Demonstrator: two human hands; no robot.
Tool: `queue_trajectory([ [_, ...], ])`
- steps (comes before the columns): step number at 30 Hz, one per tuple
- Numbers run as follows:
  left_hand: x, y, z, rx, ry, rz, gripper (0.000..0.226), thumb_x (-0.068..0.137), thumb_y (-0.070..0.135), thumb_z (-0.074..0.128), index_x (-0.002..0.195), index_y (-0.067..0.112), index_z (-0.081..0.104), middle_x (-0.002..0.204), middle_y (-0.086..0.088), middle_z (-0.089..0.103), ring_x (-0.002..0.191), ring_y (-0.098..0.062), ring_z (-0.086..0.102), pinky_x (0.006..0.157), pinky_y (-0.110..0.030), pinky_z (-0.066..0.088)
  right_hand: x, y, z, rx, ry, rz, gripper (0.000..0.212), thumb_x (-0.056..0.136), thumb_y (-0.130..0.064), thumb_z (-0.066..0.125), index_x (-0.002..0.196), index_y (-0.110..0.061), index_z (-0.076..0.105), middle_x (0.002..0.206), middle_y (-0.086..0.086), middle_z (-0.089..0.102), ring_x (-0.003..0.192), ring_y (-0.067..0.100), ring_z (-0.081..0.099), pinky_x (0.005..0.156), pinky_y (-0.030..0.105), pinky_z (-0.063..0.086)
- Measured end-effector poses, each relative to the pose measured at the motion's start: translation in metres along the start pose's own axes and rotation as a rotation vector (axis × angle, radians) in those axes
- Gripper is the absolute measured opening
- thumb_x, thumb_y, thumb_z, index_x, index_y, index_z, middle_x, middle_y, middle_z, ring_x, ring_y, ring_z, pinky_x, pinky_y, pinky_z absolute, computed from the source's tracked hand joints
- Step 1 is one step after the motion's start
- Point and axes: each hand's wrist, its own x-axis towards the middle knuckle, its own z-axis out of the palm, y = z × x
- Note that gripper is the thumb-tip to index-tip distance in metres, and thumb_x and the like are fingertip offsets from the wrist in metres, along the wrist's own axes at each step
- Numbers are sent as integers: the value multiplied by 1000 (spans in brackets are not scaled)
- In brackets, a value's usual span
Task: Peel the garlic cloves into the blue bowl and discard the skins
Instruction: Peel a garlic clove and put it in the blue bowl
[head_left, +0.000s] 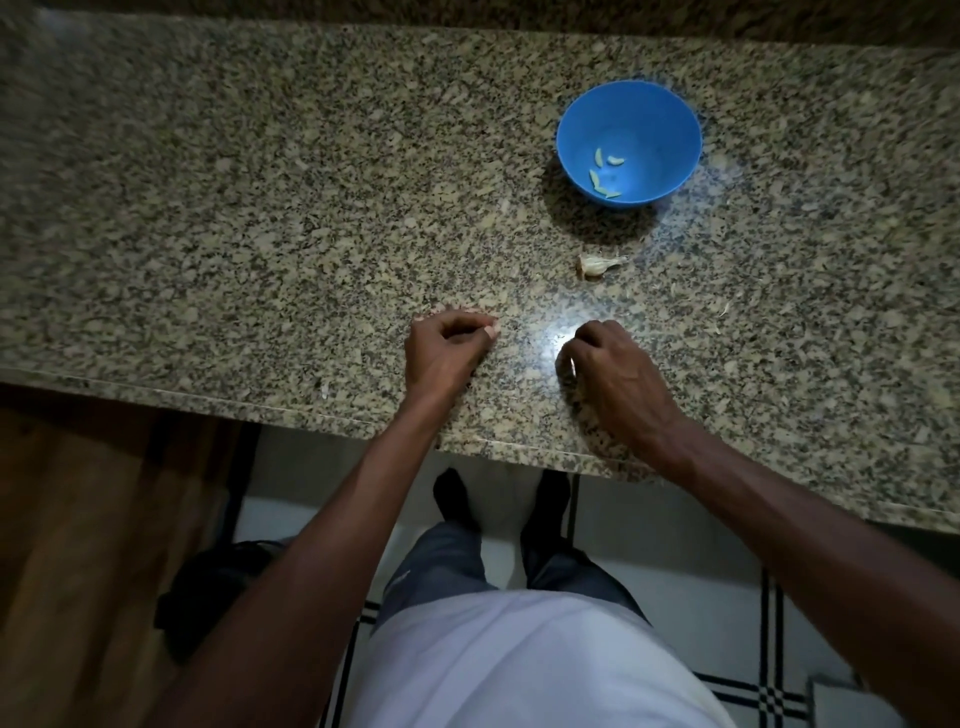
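Blue bowl (670, 111) holds pale peeled cloves (604, 171) (four).

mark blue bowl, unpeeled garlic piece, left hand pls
blue bowl (670, 111): head view, inner wall near far rim.
unpeeled garlic piece (597, 266): head view, middle of its papery body.
left hand (441, 348): head view, back of hand.

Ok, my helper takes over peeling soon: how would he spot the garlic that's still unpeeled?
Find the blue bowl on the granite counter. Just nearer the counter's front edge lies the unpeeled garlic piece. Unlike the peeled cloves inside the bowl, it wears papery skin.
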Motion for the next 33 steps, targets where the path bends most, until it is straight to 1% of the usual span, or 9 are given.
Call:
queue_trajectory([
  [4, -9, 1, -9, -59, 41, -8, 11, 86, 6, 81, 97, 7, 80, 99, -1, 79, 91, -14, 76, 83, -36, 64, 10, 1, -1, 138, 17, 63, 17, 92, 8, 63, 101, -5, 67, 98, 13, 65, 90, 27, 58, 69, 38, 54],
  [7, -19, -5, -26, -156, 108, -45, 12, 88, 2, 78, 100, 4, 79, 96, -2, 80, 87, -19, 78, 79, -37, 65, 32, -25, -4, 673, 33, 364, 18, 97, -2, 62, 100, -13, 76, 97, 2, 76, 86, 16, 71, 74, 22, 58],
  [9, -27, -14, -44, -267, 169, -74, 11, 89, 1, 77, 101, 2, 78, 100, -8, 79, 89, -24, 78, 79, -35, 64, 50, -60, -2, 1027, -31, 511, 13, 100, -9, 65, 103, -13, 77, 98, 7, 78, 84, 21, 74, 74, 34, 62],
  [11, -37, -23, -70, -360, 250, -105, 9, 90, 2, 77, 99, 5, 78, 100, -8, 80, 90, -26, 78, 79, -33, 64, 65, -102, 2, 1260, -75, 535, 10, 101, -8, 66, 105, -9, 75, 101, 12, 76, 84, 20, 73, 75, 37, 61],
  [14, -59, -43, -125, -504, 396, -142, 12, 90, 2, 77, 102, 5, 77, 97, -14, 79, 89, -25, 77, 77, -27, 61, 78, -171, 11, 1507, -156, 487, 10, 101, 0, 64, 108, -1, 70, 95, 11, 73, 83, 16, 74, 79, 28, 61],
  [20, -144, -118, -263, -655, 684, -159, 22, 89, -3, 75, 111, 0, 72, 97, -15, 78, 86, -19, 76, 79, -24, 60, 67, -331, 59, 1526, -516, 348, 18, 98, 1, 68, 114, 1, 73, 101, 17, 77, 90, 18, 77, 82, 29, 61],
  [26, -254, -221, -390, -750, 920, -226, 17, 91, -5, 72, 109, -5, 73, 96, -15, 77, 83, -15, 77, 80, -23, 60, 16, -503, 127, 1465, -791, 180, 17, 96, 0, 70, 110, -8, 74, 95, 7, 79, 95, 20, 76, 87, 27, 59],
  [30, -305, -288, -443, -762, 1059, -288, 10, 90, 0, 75, 96, 8, 77, 98, -12, 80, 96, -25, 77, 88, -30, 61, -13, -581, 175, 1399, -936, 148, 16, 97, 1, 67, 105, -11, 74, 95, 6, 78, 94, 18, 75, 84, 26, 59],
  [33, -325, -323, -465, -821, 1117, -322, 12, 88, -5, 75, 96, 4, 77, 92, -8, 80, 91, -25, 77, 84, -27, 62, -26, -620, 207, 1365, -993, 143, 15, 96, 0, 67, 105, -11, 74, 100, 11, 77, 95, 21, 74, 86, 28, 61],
])
